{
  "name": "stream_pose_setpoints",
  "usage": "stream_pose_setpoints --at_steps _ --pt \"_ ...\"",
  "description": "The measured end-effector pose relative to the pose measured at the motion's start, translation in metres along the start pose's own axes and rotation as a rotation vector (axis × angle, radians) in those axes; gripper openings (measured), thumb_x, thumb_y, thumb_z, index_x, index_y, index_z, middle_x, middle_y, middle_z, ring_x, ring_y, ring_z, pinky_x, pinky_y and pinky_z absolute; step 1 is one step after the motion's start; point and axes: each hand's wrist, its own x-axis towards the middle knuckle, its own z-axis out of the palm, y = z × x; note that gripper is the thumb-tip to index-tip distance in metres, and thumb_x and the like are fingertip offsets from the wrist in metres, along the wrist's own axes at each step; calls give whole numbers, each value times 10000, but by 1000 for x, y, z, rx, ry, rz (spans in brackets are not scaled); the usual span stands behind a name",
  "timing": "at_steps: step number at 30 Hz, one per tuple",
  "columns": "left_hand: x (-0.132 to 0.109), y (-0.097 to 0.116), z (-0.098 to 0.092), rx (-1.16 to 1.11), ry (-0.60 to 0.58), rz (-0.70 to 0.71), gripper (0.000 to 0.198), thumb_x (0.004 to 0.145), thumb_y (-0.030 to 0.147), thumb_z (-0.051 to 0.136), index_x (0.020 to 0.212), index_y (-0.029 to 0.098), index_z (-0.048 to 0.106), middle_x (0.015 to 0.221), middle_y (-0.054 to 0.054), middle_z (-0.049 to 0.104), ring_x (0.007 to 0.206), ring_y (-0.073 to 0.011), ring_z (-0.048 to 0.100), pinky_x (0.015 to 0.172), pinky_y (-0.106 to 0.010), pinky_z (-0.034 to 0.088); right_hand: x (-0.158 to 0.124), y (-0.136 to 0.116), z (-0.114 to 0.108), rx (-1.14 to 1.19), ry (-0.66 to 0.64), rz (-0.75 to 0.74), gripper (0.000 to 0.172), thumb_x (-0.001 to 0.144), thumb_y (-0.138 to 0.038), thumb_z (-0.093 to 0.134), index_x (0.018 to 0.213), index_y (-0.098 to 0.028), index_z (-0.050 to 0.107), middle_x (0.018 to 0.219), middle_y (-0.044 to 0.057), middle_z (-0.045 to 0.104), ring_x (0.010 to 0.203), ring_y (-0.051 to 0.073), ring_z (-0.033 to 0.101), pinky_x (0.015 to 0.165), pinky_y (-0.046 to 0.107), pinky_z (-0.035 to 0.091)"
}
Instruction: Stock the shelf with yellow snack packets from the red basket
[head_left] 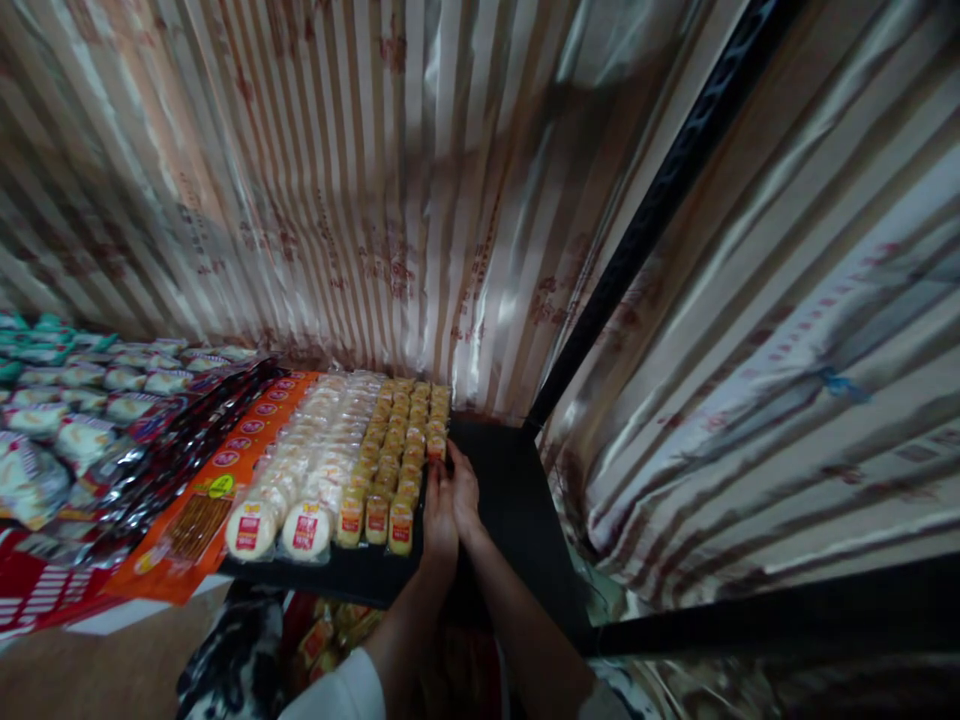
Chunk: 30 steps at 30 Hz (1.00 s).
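Small yellow packaged cakes (388,452) stand in tight rows on a black shelf (510,500). My left hand (440,515) and my right hand (465,490) are close together at the near end of the rightmost, shorter row. Between their fingertips is the front packaged cake (436,446), with a red label. My right fingers lie along its right side; my left fingers are at its near lower edge, partly hidden. Left of the yellow rows are two rows of round white packaged cakes (306,530) with red labels.
An orange snack pack (199,510), dark shiny packs (169,450) and white-wrapped packets (90,435) fill the shelf's left. A black upright post (630,260) rises at the back right corner. Striped plastic sheeting (360,200) hangs behind. More yellow packets (319,640) lie below the shelf.
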Motion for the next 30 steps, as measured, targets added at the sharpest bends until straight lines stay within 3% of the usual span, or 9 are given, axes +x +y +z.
stream_pose_setpoints --at_steps 5,11,19,25,30 --pt "4 0 2 23 13 -3 487 885 307 386 1327 107 418 1389 -117 434 1315 -238 347 1123 -397 237 2 2 2 -80 -14 -1 433 780 -285 458 1181 -158 561 1106 91 628 999 216 564 908 343 435" --pt "5 5 3 -3 4 -23 465 907 259 350 1334 80 396 1402 -127 413 1310 -199 358 1109 -345 255 -2 1 4 -150 -15 106 363 787 -347 470 1102 -183 545 1011 74 640 918 215 564 816 328 451" --pt "-5 33 0 -63 -35 -133 438 896 209 360 1323 136 426 1408 -80 416 1321 -173 340 1120 -328 232 -1 0 0 -97 -28 85 352 767 -304 465 1066 -156 576 1030 93 643 959 214 564 862 336 436" --pt "-32 42 -8 -25 -43 -153 459 891 271 389 1332 148 421 1417 -88 402 1316 -191 351 1109 -315 247 -20 -12 -14 -79 20 77 411 753 -280 464 1124 -138 570 1113 107 606 1037 222 519 930 358 403" --pt "-77 36 -27 22 -59 -89 444 888 284 349 1296 148 460 1362 -82 474 1265 -177 418 1085 -286 289 -62 -26 -27 -5 11 104 426 793 -316 441 1163 -132 545 1110 117 595 1001 215 543 891 347 434"
